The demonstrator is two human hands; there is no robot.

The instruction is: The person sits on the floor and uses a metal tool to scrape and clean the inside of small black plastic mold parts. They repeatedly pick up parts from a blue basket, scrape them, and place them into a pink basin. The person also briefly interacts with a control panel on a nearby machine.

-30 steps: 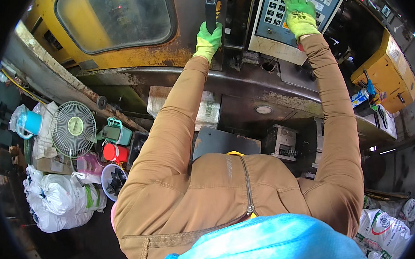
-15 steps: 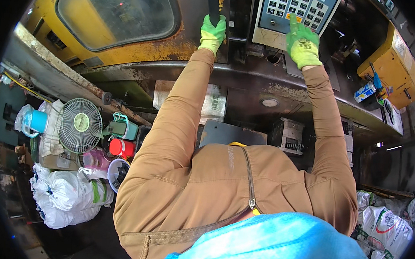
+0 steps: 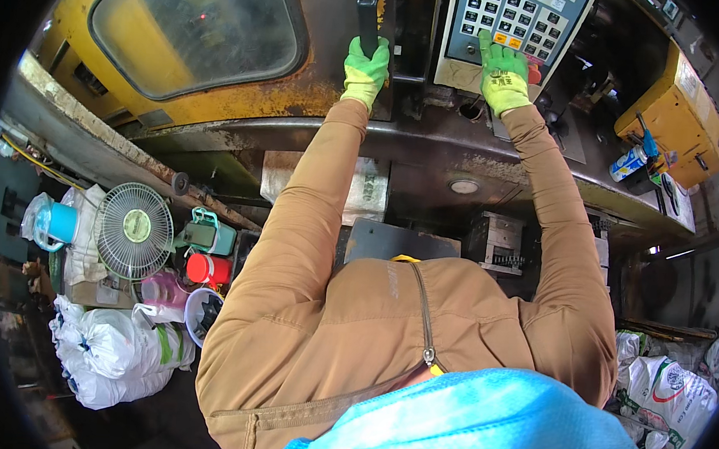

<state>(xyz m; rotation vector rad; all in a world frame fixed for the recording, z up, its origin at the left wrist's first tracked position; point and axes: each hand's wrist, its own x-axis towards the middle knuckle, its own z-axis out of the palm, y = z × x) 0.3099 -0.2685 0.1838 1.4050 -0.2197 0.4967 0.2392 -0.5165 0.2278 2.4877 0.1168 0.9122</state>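
My left hand (image 3: pixel 366 71), in a green and yellow work glove, is closed round the lower part of a black upright handle (image 3: pixel 368 15) on the rusty yellow machine door (image 3: pixel 211 92). To the right, my gloved right hand (image 3: pixel 504 77) is at the lower edge of a control panel (image 3: pixel 459 45) with rows of dark buttons. Its index finger is stretched up to the panel, just right of a small round lock; whether it touches a button I cannot tell. Nothing shows in that hand. Beside it sits a red knob (image 3: pixel 534 74).
A yellow box (image 3: pixel 677 116) and a spray can (image 3: pixel 628 163) stand on the machine ledge at right. On the left are a fan (image 3: pixel 135 226), a red jug (image 3: pixel 207 269) and white bags (image 3: pixel 117 350). More sacks (image 3: pixel 668 400) lie at lower right.
My right hand has moved left and slightly down along the panel, uncovering the yellow buttons and the red knob. My left hand stays on the handle. The whole view has shifted slightly.
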